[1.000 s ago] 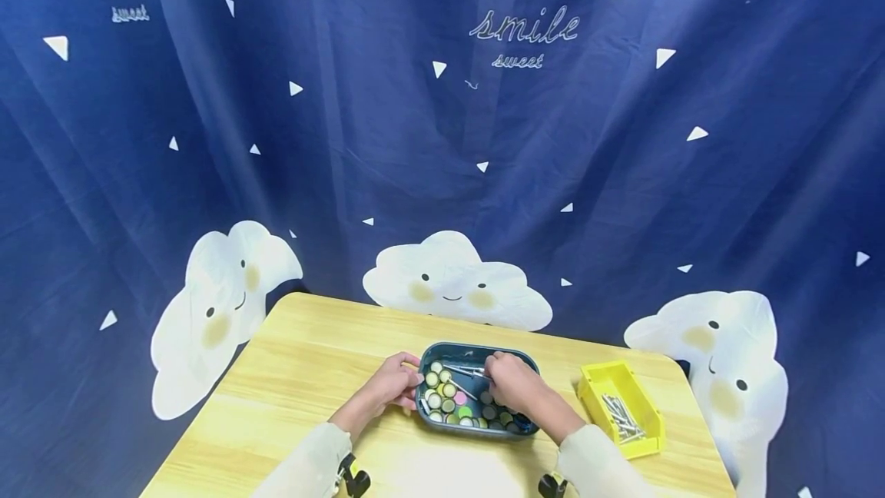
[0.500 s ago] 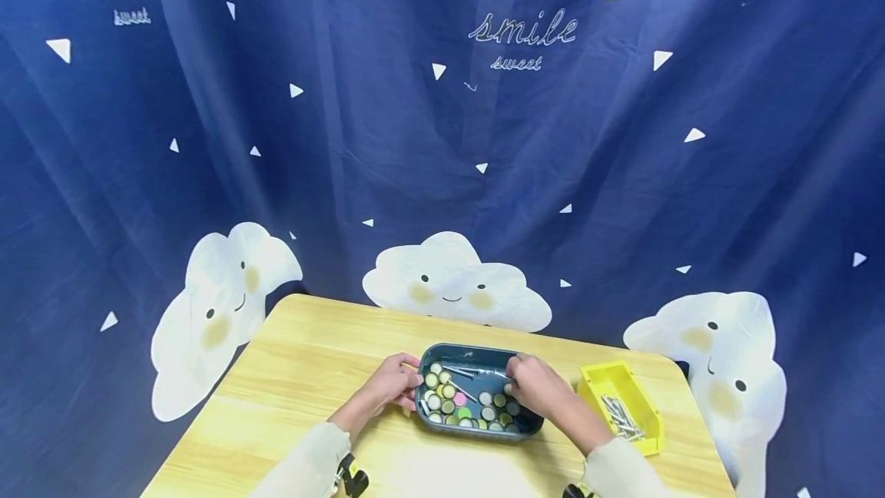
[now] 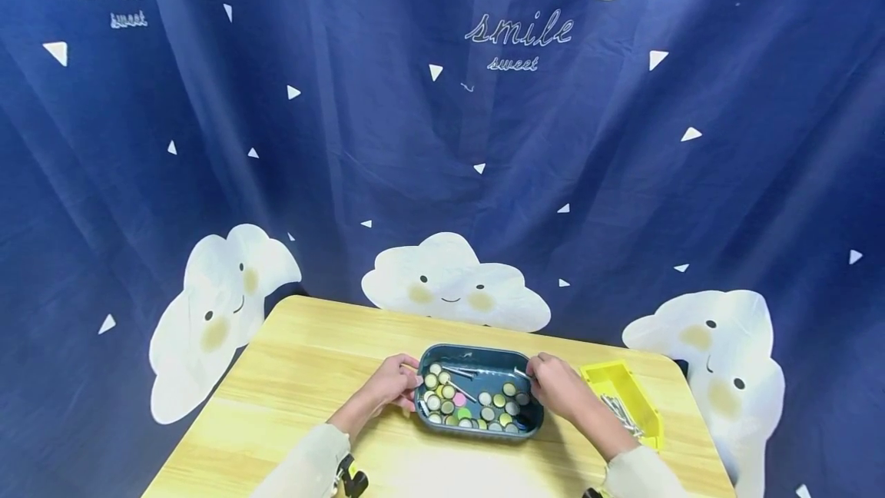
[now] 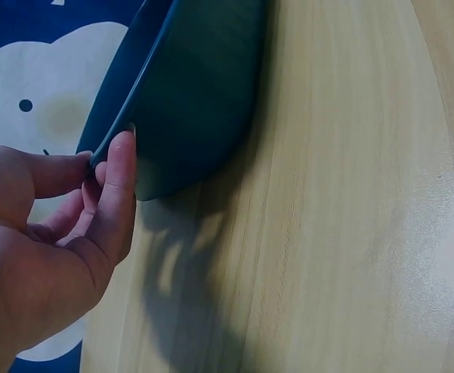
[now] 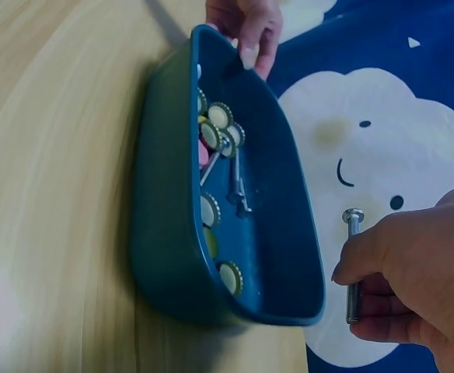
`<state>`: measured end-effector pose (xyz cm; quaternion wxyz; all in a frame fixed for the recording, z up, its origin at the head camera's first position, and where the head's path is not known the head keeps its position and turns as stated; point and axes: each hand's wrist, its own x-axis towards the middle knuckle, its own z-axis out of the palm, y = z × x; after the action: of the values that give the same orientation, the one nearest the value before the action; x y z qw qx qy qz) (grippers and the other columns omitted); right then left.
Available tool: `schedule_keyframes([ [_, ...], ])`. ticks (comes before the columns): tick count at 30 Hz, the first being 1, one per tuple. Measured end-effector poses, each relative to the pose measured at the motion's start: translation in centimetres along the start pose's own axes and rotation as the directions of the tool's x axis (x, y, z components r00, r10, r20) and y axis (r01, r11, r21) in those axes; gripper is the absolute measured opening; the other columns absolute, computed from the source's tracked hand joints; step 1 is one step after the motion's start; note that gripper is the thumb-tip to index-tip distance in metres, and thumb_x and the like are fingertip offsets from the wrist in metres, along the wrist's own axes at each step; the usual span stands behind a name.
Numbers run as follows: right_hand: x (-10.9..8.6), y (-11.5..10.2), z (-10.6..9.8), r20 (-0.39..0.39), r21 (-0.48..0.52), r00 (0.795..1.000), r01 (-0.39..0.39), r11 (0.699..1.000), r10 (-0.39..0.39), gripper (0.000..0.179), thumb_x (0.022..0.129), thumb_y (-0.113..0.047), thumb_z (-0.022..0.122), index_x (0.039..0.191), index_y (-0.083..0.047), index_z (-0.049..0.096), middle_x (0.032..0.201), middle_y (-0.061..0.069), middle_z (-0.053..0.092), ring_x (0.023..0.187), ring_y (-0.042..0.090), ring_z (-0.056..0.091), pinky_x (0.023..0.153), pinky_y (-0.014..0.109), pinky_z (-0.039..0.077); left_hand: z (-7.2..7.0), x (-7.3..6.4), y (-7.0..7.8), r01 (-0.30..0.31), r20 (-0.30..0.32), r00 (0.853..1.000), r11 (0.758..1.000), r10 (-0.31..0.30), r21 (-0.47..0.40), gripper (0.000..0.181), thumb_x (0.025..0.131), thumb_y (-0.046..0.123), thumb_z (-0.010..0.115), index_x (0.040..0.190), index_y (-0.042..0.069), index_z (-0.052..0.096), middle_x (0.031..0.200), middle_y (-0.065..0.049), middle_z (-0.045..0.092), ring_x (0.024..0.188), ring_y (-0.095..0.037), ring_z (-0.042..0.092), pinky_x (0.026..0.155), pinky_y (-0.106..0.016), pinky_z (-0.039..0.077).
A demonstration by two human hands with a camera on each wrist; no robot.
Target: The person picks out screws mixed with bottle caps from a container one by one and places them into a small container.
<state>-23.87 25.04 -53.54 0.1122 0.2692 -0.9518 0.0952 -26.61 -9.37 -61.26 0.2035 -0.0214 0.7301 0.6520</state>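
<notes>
My left hand (image 3: 390,384) pinches the left rim of a dark teal plastic tub (image 5: 165,210) between thumb and fingers. A silver bolt (image 5: 354,225) with a rounded head and threaded end is held between the thumb and fingers of my right hand (image 5: 413,264). In the head view that hand is at the tub's right end, the bolt at its fingertips. Inside the tub lie many bottle caps (image 3: 487,413), a pink disc (image 3: 459,400), a green disc (image 3: 464,413) and several more bolts (image 5: 237,183). Part of the tub's right end is hidden behind my right hand.
To the right of the tub stands a yellow bin (image 3: 636,394) with several silver bolts (image 3: 620,413) in it, partly covered by my right forearm. Both sit on a light wooden table (image 3: 325,336). A blue curtain (image 3: 415,137) with white clouds hangs behind.
My right hand has moved right from the middle of the tub to its right end, bringing a bolt along and uncovering bottle caps. My left hand stays on the rim.
</notes>
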Motion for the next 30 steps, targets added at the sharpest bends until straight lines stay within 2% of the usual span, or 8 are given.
schedule_keyframes([
  [6,-1.2,1.1,-0.3,-0.027,0.037,0.999,-0.046,0.998,0.047,0.016,0.072,0.008,0.073,0.082,-0.004,0.068,0.077,0.004,0.063,0.07,0.019,0.062,0.062,0.03,0.06,0.1,-0.1,-0.1,0.009,0.003,1.0,1.0,-0.009,-0.009,0.04,0.095,-0.002,0.064,0.132,-0.009,0.051,0.098,-0.015,0.059,0.066,-0.017,0.061,0.053,-0.032,0.067],
  [13,-2.5,2.4,-0.7,-0.051,0.044,0.992,-0.117,0.992,0.119,0.019,0.073,0.008,0.073,0.079,-0.008,0.067,0.075,0.0,0.061,0.069,0.014,0.058,0.061,0.029,0.058,0.2,-0.5,-0.1,0.004,-0.003,1.0,1.0,-0.005,-0.009,0.04,0.095,-0.001,0.064,0.132,-0.009,0.051,0.098,-0.016,0.059,0.066,-0.017,0.06,0.053,-0.033,0.066],
  [22,-4.8,4.7,-0.2,-0.173,0.042,0.974,-0.139,0.989,0.144,0.024,0.072,0.011,0.078,0.079,-0.008,0.065,0.074,0.0,0.059,0.067,0.009,0.056,0.055,0.025,0.054,0.2,-0.4,-0.2,0.006,-0.005,1.0,1.0,-0.006,-0.008,0.04,0.096,-0.001,0.063,0.133,-0.008,0.051,0.098,-0.015,0.059,0.066,-0.017,0.059,0.053,-0.032,0.066],
  [30,-7.0,6.9,-0.3,-0.167,0.027,0.96,-0.224,0.974,0.226,0.016,0.077,0.007,0.076,0.085,-0.004,0.069,0.078,0.005,0.065,0.072,0.015,0.062,0.058,0.031,0.059,0.2,-0.5,0.0,0.002,-0.009,1.0,1.0,-0.002,0.002,0.039,0.096,0.0,0.063,0.132,-0.008,0.051,0.097,-0.013,0.058,0.066,-0.016,0.059,0.052,-0.032,0.066],
])
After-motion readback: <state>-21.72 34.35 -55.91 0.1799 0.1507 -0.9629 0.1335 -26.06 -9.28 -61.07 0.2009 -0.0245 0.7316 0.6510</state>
